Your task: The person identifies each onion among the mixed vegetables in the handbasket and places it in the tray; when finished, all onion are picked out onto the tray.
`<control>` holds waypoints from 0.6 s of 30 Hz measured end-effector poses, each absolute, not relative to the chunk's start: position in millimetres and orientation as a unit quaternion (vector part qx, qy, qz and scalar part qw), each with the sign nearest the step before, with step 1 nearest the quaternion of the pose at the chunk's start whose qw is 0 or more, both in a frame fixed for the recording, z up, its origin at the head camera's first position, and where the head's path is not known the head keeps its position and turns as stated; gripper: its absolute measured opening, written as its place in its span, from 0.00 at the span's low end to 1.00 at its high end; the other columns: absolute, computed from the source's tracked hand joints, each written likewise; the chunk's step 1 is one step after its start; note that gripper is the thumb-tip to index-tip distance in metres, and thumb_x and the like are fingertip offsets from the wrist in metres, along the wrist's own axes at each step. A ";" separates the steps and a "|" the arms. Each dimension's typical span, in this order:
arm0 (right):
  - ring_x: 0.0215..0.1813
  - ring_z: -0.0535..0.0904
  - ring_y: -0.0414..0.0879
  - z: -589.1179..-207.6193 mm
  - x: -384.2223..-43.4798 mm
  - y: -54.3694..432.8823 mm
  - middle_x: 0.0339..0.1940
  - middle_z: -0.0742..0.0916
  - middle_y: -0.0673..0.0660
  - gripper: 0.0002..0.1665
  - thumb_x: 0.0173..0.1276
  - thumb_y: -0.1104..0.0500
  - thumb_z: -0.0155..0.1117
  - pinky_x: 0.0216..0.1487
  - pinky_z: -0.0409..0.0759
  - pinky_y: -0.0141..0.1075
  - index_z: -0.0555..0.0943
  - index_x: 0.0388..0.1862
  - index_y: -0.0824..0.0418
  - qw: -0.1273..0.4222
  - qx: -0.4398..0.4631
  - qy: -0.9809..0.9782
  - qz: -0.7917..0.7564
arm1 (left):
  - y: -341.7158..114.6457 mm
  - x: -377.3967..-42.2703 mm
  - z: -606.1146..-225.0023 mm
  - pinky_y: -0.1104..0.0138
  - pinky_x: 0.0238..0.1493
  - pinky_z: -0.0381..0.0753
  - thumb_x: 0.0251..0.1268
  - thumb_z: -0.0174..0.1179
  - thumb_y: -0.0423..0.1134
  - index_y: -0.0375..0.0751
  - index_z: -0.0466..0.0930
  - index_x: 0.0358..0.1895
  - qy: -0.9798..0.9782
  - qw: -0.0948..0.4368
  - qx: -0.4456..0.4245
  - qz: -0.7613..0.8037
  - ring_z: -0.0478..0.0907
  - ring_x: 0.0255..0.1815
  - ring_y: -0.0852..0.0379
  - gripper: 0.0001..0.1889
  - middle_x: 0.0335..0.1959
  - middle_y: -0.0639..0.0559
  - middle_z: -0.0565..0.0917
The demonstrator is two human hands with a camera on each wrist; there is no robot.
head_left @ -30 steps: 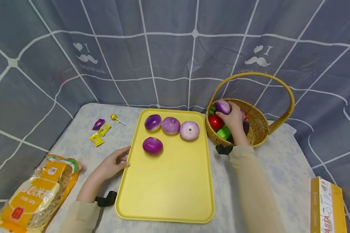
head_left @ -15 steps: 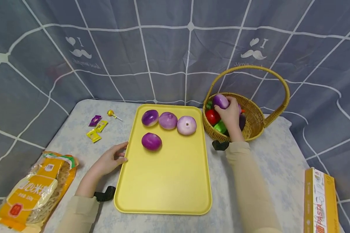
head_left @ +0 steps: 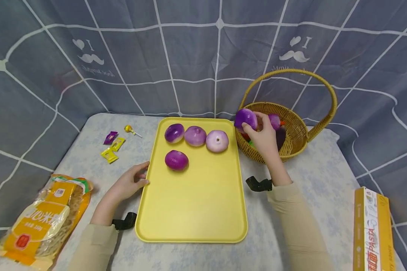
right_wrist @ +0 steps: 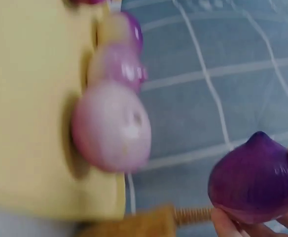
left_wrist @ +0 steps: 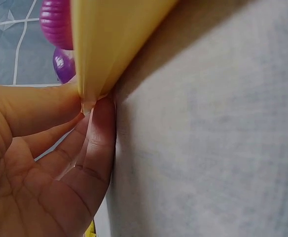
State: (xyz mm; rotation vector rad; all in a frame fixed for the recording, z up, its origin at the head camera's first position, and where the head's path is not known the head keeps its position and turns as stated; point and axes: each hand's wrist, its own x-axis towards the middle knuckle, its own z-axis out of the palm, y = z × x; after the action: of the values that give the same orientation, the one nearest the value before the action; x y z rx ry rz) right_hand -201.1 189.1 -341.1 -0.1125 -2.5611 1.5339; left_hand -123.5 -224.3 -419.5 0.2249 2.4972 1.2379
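Note:
My right hand [head_left: 265, 137] grips a purple onion [head_left: 245, 118] over the left rim of the wicker basket [head_left: 296, 128]. In the right wrist view, fingertips and thumb hold this pointed onion [right_wrist: 255, 182]. My left hand [head_left: 130, 181] pinches the left edge of the yellow tray [head_left: 193, 210]; in the left wrist view its thumb lies on the tray's rim [left_wrist: 92, 54] and fingers are below. Along the tray's far side sit a dark purple onion [head_left: 174, 133], a lighter onion [head_left: 195, 136] and a pale onion [head_left: 217, 141]. A magenta onion [head_left: 176, 160] lies in front of them.
Inside the basket are another purple onion [head_left: 274, 121] and a dark eggplant [head_left: 280, 138]; its tall handle [head_left: 332, 101] arches over. Wrapped candies [head_left: 109, 154] and a lollipop [head_left: 129, 128] lie left of the tray. A pasta bag [head_left: 42, 222] and pasta box [head_left: 373, 229] flank the table.
My right hand has lifted the onion from the basket's contents and moved it left, over the rim. My left hand stays at the tray edge. The head view has shifted slightly.

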 end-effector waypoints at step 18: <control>0.53 0.83 0.57 -385.4 -176.4 118.3 0.59 0.78 0.68 0.32 0.72 0.49 0.60 0.53 0.83 0.45 0.70 0.67 0.69 -0.193 0.022 -0.807 0.558 | -224.6 -124.1 -420.3 0.46 0.61 0.74 0.72 0.54 0.30 0.33 0.52 0.77 0.876 0.174 0.075 0.444 0.72 0.61 0.35 0.34 0.71 0.30 0.62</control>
State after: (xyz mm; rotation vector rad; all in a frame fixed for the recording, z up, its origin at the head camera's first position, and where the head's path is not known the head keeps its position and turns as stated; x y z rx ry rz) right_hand -176.4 118.3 -385.4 0.0777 -2.9040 2.0070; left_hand -124.1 -224.6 -420.3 0.2131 2.4827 1.2582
